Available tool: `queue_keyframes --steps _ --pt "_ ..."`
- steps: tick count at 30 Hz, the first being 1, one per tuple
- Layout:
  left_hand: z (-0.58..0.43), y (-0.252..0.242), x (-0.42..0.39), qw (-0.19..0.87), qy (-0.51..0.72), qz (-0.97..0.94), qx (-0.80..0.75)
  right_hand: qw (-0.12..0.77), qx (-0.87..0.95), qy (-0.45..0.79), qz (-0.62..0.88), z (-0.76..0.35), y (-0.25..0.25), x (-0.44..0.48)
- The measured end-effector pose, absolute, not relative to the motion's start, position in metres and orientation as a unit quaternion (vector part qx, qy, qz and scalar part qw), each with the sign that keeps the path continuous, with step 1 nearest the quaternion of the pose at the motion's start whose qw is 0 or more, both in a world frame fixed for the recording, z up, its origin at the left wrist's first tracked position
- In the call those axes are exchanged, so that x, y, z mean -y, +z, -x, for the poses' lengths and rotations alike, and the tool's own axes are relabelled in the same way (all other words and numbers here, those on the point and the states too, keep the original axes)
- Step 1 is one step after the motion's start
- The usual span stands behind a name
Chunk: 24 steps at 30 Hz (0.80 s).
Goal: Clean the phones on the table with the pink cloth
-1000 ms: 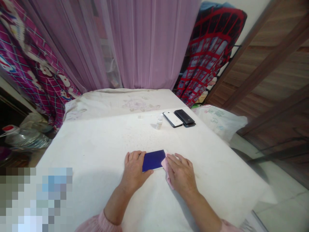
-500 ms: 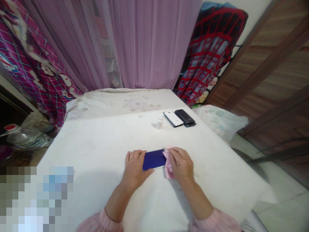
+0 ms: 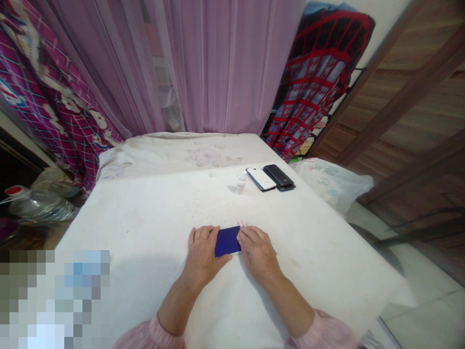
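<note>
A flat, dark-blue phone (image 3: pixel 228 241) with a pale edge lies on the white-covered table in front of me. My left hand (image 3: pixel 202 252) grips its left end, fingers along the far edge and thumb along the near edge. Over the right end of the phone, my right hand (image 3: pixel 258 251) presses a pink cloth (image 3: pixel 243 224). Only a small bit of the cloth shows past the fingertips; the hand hides the rest of it and that end of the phone.
Beyond the hands stand a small white bottle (image 3: pixel 240 185), a white phone (image 3: pixel 260 179) and a black phone (image 3: pixel 279 176) lying on another. A plastic bag (image 3: pixel 330 182) is off the table's right side. Large water bottles (image 3: pixel 39 203) sit to the left.
My right hand has slid left over the phone's right end, and the pink cloth is now mostly covered by it. My left hand and the phone have stayed put.
</note>
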State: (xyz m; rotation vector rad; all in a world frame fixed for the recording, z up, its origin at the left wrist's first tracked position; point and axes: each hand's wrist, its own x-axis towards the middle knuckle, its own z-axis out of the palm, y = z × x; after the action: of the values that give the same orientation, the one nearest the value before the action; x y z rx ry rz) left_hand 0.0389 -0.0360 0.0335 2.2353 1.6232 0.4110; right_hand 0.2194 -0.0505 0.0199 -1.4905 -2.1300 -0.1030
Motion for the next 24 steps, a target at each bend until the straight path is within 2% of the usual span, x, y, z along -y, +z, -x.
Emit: queue_keyframes --steps 4,11,17,24 --pt "-0.034 0.032 0.035 0.186 0.143 -0.792 -0.564 0.270 0.791 -0.027 0.549 -0.219 0.014 0.053" --pt "-0.014 0.029 0.028 0.183 0.142 -0.810 -0.539 0.334 0.740 0.001 0.584 -0.234 0.013 0.050" --pt "-0.012 0.026 0.029 0.177 0.149 -0.816 -0.529 0.322 0.715 0.034 0.619 -0.232 0.017 0.042" --pt "-0.015 0.028 0.029 0.174 0.148 -0.811 -0.538 0.275 0.708 0.002 0.651 -0.225 0.021 0.031"
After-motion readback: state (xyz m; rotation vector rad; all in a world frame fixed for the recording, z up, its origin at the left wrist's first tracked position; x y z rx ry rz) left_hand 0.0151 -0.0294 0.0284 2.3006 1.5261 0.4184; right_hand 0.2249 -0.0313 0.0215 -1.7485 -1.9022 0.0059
